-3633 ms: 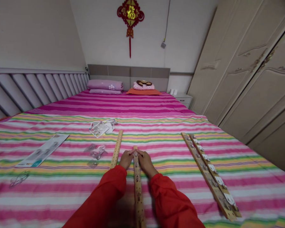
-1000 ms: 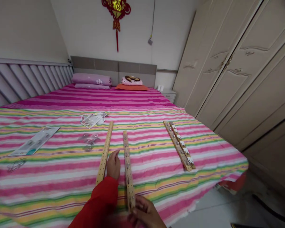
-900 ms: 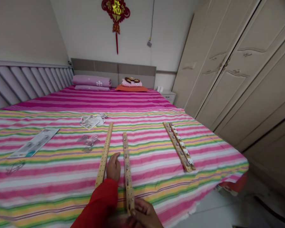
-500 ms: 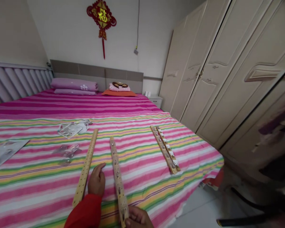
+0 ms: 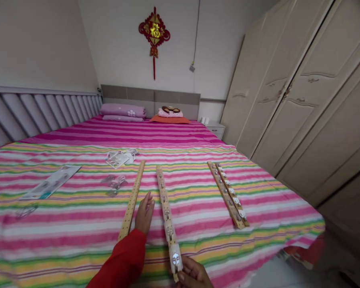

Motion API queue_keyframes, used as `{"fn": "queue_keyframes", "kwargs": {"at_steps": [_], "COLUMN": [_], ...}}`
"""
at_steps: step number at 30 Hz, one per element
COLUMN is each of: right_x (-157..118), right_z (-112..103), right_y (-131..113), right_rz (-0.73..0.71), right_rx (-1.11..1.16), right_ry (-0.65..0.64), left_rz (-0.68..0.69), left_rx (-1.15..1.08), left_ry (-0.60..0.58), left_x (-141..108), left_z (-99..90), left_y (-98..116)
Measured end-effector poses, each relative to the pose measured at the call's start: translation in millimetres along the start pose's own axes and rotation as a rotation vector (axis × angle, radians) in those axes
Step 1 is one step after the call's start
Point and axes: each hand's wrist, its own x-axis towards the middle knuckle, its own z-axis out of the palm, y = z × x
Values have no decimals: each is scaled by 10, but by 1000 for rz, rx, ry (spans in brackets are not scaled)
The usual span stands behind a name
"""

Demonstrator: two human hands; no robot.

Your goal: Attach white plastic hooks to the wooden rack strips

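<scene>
A long wooden strip (image 5: 169, 224) with small metal hook-like fittings in clear film lies lengthwise before me, its near end tipped toward me. My right hand (image 5: 195, 274) pinches that near end beside a shiny fitting. My left hand (image 5: 144, 214) rests between this strip and a bare wooden strip (image 5: 131, 206) with rows of holes; its fingers are stretched forward and hold nothing. Two more strips (image 5: 226, 194) lie side by side to the right, one carrying white fittings.
On the striped cloth (image 5: 87, 248) at left lie a clear bag of metal parts (image 5: 115, 183), several flat packets (image 5: 121, 158), a long packaged card (image 5: 52, 182) and a small clear packet (image 5: 27, 210). A wardrobe (image 5: 291, 88) stands to the right of the bed.
The view has swung left, so everything sits further right in it. My left hand's fingers have straightened forward. My right hand still grips the strip's near end.
</scene>
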Motion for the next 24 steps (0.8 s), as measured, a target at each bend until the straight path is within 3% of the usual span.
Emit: {"fn": "queue_keyframes", "kwargs": {"at_steps": [3,8,15,24], "right_x": [-73,-125,-152,-246], "right_z": [7,13,39,146], "right_y": [-9,-40,-86,-274], "right_rz": [23,43,38,54], "right_rx": [18,6,49,90], "right_ry": [-23,-36,-47,45], "left_rz": [-179,-268,-301,-322], "left_rx": [-241,-465,-533,-480], "left_ry": [-42,-136,-147,-141], "left_x": [29,62,38,4], "left_z": [-6,30,129,181], "left_y": [185,287,289,336]}}
